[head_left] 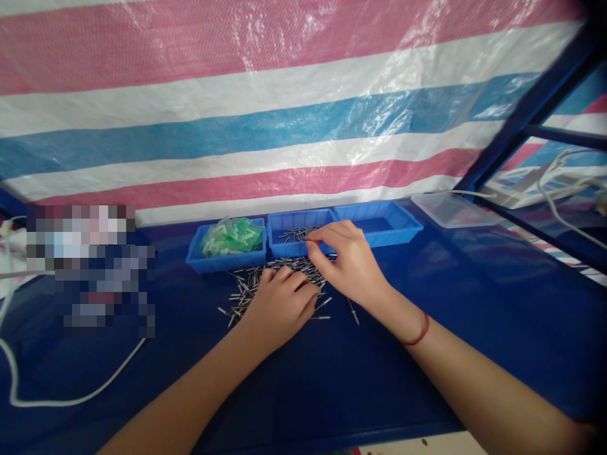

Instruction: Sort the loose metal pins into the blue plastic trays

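Note:
A loose pile of small metal pins [246, 287] lies on the blue table [474, 297]. My left hand [282, 303] rests curled on the pile, fingers folded over pins. My right hand [348, 259] reaches forward, its fingertips pinched on pins at the front edge of the middle blue tray [279, 246], which holds more pins. A left blue tray [227, 259] holds green and white plastic parts. The right blue tray [389, 224] looks empty.
A clear plastic lid [450, 208] lies at the back right by a blue metal frame [531, 107]. A white cable [71, 395] loops over the left of the table. A striped tarp [284, 101] hangs behind the trays.

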A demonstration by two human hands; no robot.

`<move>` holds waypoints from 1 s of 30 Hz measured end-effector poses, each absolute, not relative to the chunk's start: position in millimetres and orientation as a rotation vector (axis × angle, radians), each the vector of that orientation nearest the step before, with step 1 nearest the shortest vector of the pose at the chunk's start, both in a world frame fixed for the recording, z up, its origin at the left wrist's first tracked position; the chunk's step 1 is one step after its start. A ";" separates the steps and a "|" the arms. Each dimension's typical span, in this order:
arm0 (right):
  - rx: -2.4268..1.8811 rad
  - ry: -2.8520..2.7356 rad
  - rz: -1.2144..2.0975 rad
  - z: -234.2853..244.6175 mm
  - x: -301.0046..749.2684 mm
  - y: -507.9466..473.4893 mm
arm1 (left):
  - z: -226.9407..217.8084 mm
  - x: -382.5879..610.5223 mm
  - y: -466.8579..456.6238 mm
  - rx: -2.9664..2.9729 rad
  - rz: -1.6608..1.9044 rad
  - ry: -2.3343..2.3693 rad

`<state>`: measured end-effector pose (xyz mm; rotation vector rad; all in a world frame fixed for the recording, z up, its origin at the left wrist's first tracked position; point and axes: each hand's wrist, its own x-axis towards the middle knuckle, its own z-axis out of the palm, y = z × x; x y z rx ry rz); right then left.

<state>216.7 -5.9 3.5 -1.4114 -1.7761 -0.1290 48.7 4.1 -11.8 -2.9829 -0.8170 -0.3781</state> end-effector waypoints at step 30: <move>-1.399 -1.822 -0.120 2.6 216.6 -6.3 | -10.2 47.8 0.7 -2.820 -0.317 -0.755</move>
